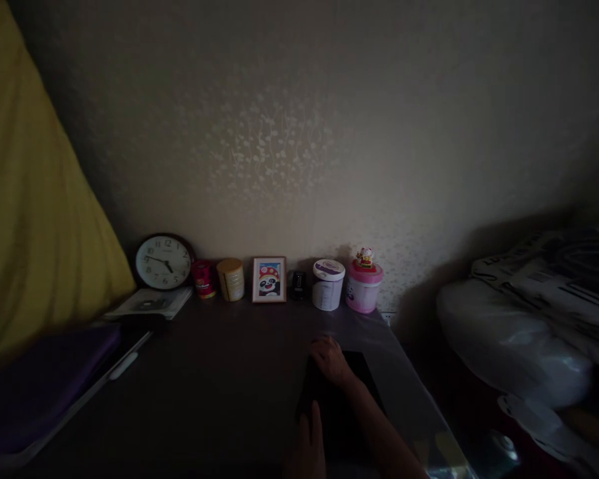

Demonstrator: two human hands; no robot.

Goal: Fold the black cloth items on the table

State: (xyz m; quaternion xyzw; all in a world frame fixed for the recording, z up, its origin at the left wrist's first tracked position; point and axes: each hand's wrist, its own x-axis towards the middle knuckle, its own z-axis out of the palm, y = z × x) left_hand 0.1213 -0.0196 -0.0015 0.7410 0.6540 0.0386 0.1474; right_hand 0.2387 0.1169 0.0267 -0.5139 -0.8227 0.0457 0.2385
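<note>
In dim light a flat black rectangular thing point(352, 392) lies on the dark table point(219, 386). My right hand point(329, 359) rests on its far edge with the fingers curled down over it. My left hand point(310, 442) lies at its near left edge, fingers stretched forward along the side. What the black thing is I cannot make out.
Along the wall stand a round clock point(163, 261), a red tin point(203, 279), a yellow can point(231, 279), a framed panda picture point(269, 279), a white tub point(328, 284) and a pink tub point(363, 286). A yellow curtain point(34, 219) hangs left. Bags point(529, 332) pile up right.
</note>
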